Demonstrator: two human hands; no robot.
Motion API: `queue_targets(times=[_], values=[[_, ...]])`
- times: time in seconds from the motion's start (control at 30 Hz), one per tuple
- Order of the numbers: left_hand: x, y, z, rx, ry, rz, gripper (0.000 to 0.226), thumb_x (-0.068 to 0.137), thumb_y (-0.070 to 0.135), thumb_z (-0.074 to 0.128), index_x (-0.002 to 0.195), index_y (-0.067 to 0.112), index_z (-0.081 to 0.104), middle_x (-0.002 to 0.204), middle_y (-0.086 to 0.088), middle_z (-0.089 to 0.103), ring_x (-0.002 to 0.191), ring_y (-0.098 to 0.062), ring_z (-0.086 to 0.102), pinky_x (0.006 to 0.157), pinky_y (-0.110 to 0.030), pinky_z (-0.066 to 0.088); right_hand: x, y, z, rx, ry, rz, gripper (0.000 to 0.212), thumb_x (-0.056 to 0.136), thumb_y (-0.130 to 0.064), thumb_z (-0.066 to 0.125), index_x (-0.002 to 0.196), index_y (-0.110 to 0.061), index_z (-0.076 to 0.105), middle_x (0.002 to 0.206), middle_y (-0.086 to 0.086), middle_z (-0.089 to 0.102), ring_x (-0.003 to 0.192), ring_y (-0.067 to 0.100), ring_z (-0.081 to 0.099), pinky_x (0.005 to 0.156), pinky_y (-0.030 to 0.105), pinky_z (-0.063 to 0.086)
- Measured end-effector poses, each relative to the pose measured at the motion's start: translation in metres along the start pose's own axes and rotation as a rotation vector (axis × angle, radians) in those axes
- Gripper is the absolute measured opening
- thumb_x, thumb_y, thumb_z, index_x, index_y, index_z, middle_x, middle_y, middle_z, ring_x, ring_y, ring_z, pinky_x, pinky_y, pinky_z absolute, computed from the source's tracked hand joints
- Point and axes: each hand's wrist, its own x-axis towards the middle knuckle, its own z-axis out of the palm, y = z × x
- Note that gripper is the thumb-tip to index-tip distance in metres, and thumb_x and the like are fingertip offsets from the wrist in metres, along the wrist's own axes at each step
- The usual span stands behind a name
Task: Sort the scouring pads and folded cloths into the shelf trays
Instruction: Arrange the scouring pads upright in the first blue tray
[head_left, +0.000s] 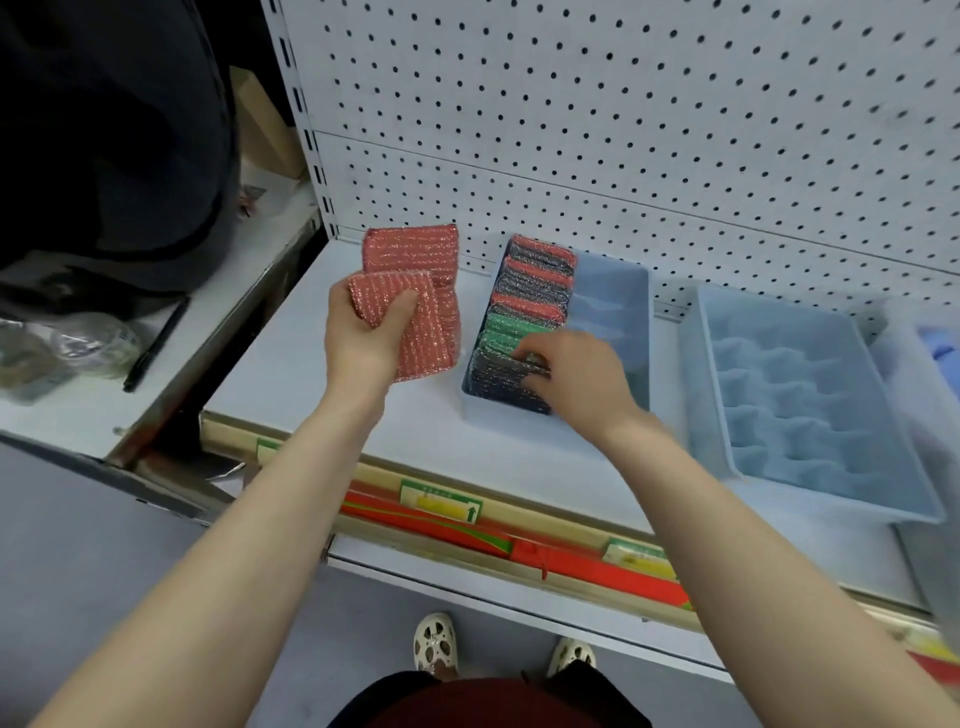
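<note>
While the left hand (363, 332) clamps its grip on a stack of red glittery scouring pads (415, 301) above the white shelf (311, 374), the right hand (571, 374) pinches dark pads (506, 374) (standing on edge) in the pale blue plastic tray (613, 291).

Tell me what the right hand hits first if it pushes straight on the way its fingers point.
The right hand already touches the dark scouring pads at the tray's near end; pushing on would probably press them against the tray's left wall.
</note>
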Motion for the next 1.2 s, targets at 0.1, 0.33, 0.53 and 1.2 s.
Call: queue_targets(times=[0.1, 0.33, 0.53, 1.2], values=[[-0.003, -0.004, -0.004, 0.005, -0.031, 0.009, 0.032, 0.086, 0.031, 0.073, 0.109, 0.030, 0.050, 0.108, 0.005, 0.067, 0.093, -0.011, 0.070, 0.078, -0.039, 0.060, 0.000, -0.003, 0.016, -0.147, 0.030, -0.034, 0.027, 0.087, -0.017, 0.071, 0.113, -0.021, 0.070, 0.101, 0.005, 0.072, 0.108, 0.026, 0.054, 0.075, 0.035, 0.050], [-0.010, -0.006, -0.011, 0.032, -0.188, 0.005, 0.036, 0.084, 0.033, 0.074, 0.113, 0.028, 0.052, 0.110, 0.002, 0.069, 0.092, -0.011, 0.071, 0.073, -0.031, 0.060, 0.001, -0.005, 0.004, 0.206, 0.212, 0.042, 0.032, 0.087, -0.036, 0.072, 0.116, -0.022, 0.071, 0.090, -0.007, 0.072, 0.080, 0.007, 0.059, 0.078, 0.029, 0.052], [-0.012, 0.001, -0.005, 0.070, -0.428, 0.021, 0.043, 0.081, 0.035, 0.076, 0.119, 0.029, 0.057, 0.110, 0.002, 0.070, 0.094, -0.014, 0.071, 0.068, -0.027, 0.058, 0.022, -0.016, -0.046, 0.732, 0.019, 0.086, 0.030, 0.083, -0.030, 0.078, 0.112, -0.032, 0.070, 0.103, -0.016, 0.071, 0.094, 0.003, 0.067, 0.096, 0.030, 0.053], [-0.014, -0.007, -0.005, -0.045, -0.178, -0.087, 0.037, 0.093, 0.004, 0.059, 0.122, 0.020, 0.043, 0.108, -0.002, 0.062, 0.095, -0.019, 0.064, 0.076, -0.036, 0.055, -0.001, -0.001, 0.013, 0.180, 0.082, -0.034, 0.028, 0.090, -0.037, 0.067, 0.065, -0.025, 0.068, 0.064, -0.008, 0.053, 0.068, 0.010, 0.046, 0.061, 0.029, 0.036]])
